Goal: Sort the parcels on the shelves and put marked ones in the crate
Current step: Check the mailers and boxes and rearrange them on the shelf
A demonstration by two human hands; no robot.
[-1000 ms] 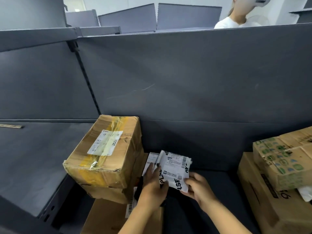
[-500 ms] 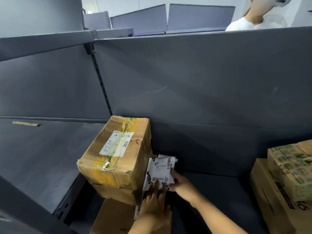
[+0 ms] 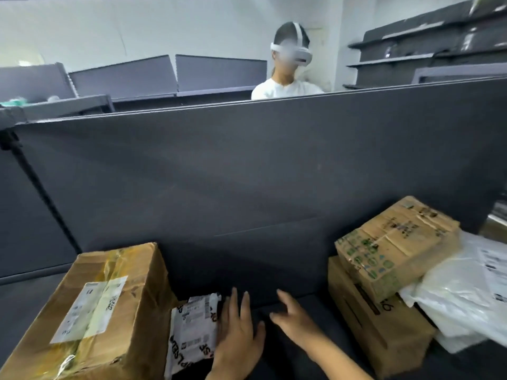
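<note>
Three cardboard boxes, one mailer and two hands are on the dark shelf [image 3: 321, 311]. The white mailer [image 3: 192, 330], printed with black lettering and a label, stands on the near left, leaning against the taped box [image 3: 101, 311]. The left hand [image 3: 236, 333] lies against the mailer's right edge with its fingers straight and close together. The right hand [image 3: 293, 322] hovers just right of it with its fingers spread, gripping nothing. On the right, the green-printed box [image 3: 395, 248] sits tilted on the plain box [image 3: 375, 333], with white plastic bags [image 3: 466, 297] heaped beside them; how many bags I cannot tell. One person [image 3: 288, 80] in a headset stands beyond the grey back panel [image 3: 247, 174].
</note>
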